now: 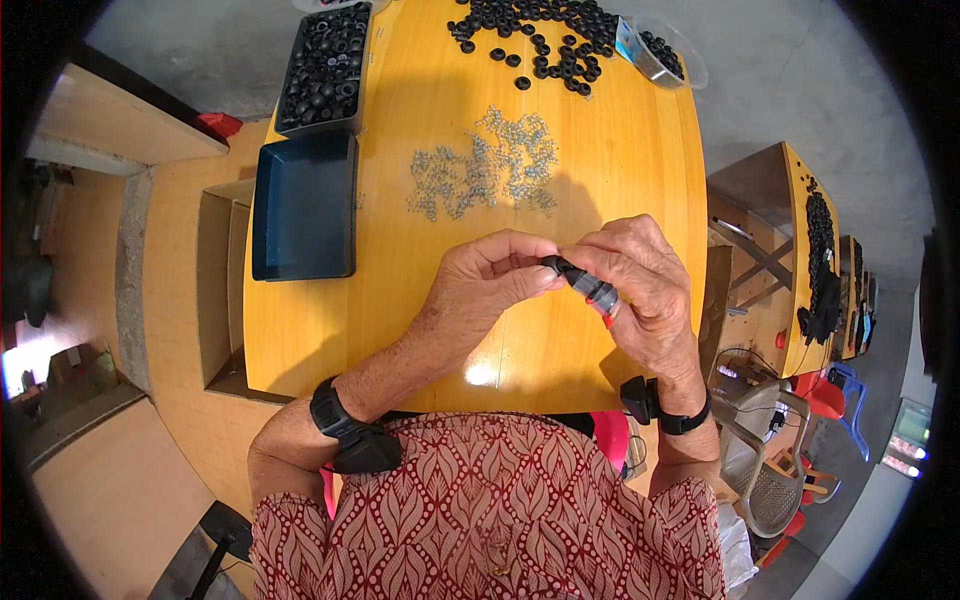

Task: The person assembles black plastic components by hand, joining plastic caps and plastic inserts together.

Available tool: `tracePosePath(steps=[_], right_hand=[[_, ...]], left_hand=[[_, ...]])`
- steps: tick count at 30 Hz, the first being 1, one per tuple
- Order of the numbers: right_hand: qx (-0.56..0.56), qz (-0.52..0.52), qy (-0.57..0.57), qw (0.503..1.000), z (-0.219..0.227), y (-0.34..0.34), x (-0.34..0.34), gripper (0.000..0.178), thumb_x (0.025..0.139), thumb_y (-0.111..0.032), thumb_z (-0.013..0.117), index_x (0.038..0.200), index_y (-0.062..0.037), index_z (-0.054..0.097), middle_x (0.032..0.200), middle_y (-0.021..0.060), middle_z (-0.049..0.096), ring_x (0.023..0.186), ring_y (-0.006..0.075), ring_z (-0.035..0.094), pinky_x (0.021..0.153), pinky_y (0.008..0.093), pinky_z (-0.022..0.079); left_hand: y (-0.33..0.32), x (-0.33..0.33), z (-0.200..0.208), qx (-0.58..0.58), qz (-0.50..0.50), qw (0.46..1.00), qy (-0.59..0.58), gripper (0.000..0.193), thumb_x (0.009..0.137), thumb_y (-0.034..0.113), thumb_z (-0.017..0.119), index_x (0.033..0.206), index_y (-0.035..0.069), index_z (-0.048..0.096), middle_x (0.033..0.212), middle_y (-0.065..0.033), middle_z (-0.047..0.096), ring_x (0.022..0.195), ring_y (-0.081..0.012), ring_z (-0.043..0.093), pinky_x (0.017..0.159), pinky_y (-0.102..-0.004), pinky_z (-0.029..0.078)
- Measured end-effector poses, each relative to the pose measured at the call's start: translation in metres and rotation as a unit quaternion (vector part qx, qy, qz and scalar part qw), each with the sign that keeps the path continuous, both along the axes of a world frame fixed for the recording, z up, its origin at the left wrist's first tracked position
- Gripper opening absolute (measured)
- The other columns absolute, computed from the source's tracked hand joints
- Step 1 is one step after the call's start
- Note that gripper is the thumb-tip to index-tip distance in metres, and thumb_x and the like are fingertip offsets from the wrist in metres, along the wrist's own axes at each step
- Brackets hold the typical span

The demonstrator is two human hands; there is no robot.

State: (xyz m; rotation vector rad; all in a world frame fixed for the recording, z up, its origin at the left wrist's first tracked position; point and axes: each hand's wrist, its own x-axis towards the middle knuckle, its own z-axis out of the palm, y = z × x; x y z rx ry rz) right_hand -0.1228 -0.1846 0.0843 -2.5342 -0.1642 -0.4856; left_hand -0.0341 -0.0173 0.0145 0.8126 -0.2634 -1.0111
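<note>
My left hand (480,285) pinches a small black round part (552,264) between thumb and fingertips, just above the near half of the table. Closed around a short black and grey cylindrical piece with a bit of red (594,288) is my right hand (645,285). That piece points at the black part and meets it, or nearly so; the fingers hide the exact contact. Beyond both hands, many tiny silvery metal pieces (485,165) lie scattered on the yellow wooden table (400,300).
Black ring-like parts (540,45) spread over the table's far end, beside a clear tub (655,62). At the left edge stand a bin full of black parts (325,70) and a dark blue tray (305,205). Chairs (770,470) and a side shelf (775,240) are to the right.
</note>
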Motion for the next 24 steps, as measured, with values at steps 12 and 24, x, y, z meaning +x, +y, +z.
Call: tracePosePath(steps=[12, 24], right_hand=[[0.036, -0.015, -0.032, 0.999, -0.028, 0.008, -0.003, 0.035, 0.069, 0.000, 0.071, 0.103, -0.0031, 0.070, 0.093, 0.0087, 0.065, 0.085, 0.0270, 0.058, 0.077, 0.0365, 0.047], [-0.056, -0.091, -0.051, 0.993, -0.036, 0.027, -0.010, 0.043, 0.067, -0.003, 0.074, 0.109, -0.0023, 0.067, 0.092, 0.0088, 0.062, 0.085, 0.0273, 0.058, 0.077, 0.0378, 0.044]], left_hand=[[0.002, 0.002, -0.008, 0.012, 0.005, 1.000, -0.002, 0.026, 0.089, 0.003, 0.066, 0.114, 0.001, 0.062, 0.104, -0.0065, 0.066, 0.097, -0.0136, 0.063, 0.089, -0.0266, 0.052], [0.003, 0.007, -0.012, 0.070, -0.021, 0.996, -0.059, 0.022, 0.092, 0.010, 0.064, 0.111, -0.001, 0.062, 0.102, -0.0037, 0.066, 0.093, -0.0097, 0.060, 0.080, -0.0243, 0.050]])
